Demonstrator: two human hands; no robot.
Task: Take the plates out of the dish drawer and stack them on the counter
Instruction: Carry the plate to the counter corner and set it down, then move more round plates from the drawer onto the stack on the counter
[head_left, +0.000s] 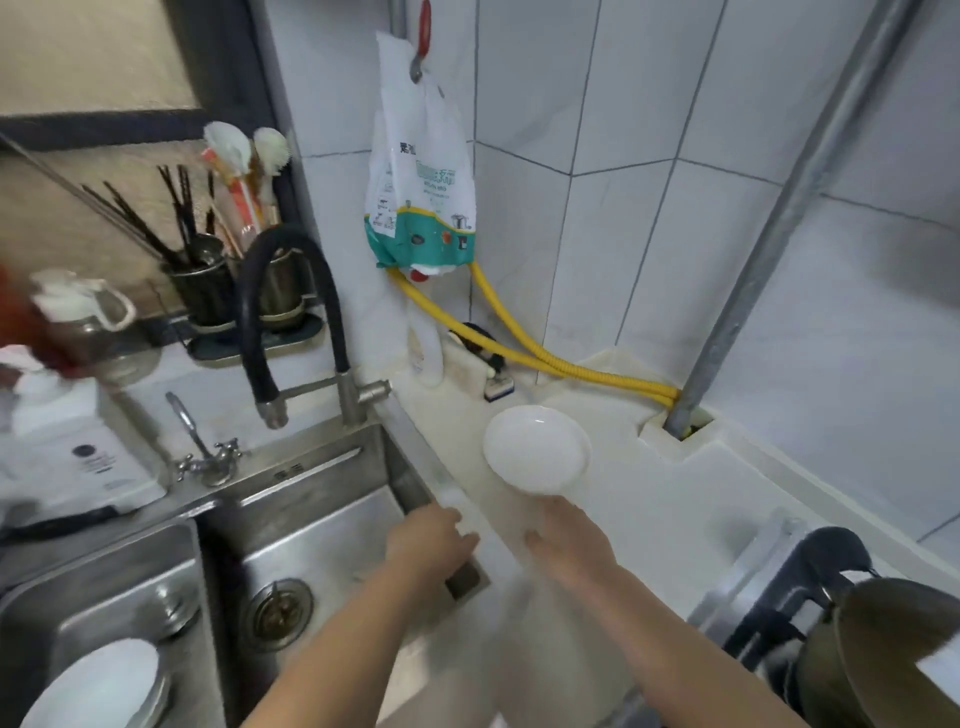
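One white plate (537, 449) lies on the pale counter (675, 499), to the right of the sink. My right hand (571, 540) is palm down just in front of it. Its fingertips meet the plate's near rim and its thumb is spread out to the left, off the plate. My left hand (431, 540) rests at the counter's edge beside the sink, fingers loosely bent, holding nothing. More white plates (98, 686) sit in the left sink basin at the bottom left. No dish drawer is in view.
A steel double sink (311, 519) with a black hose faucet (291, 322) fills the left. Yellow gas hoses (545, 358) and a grey pipe (753, 286) run behind the plate. A dark pot (883, 649) on a stove stands at the bottom right. Chopstick holders (208, 291) are on the back ledge.
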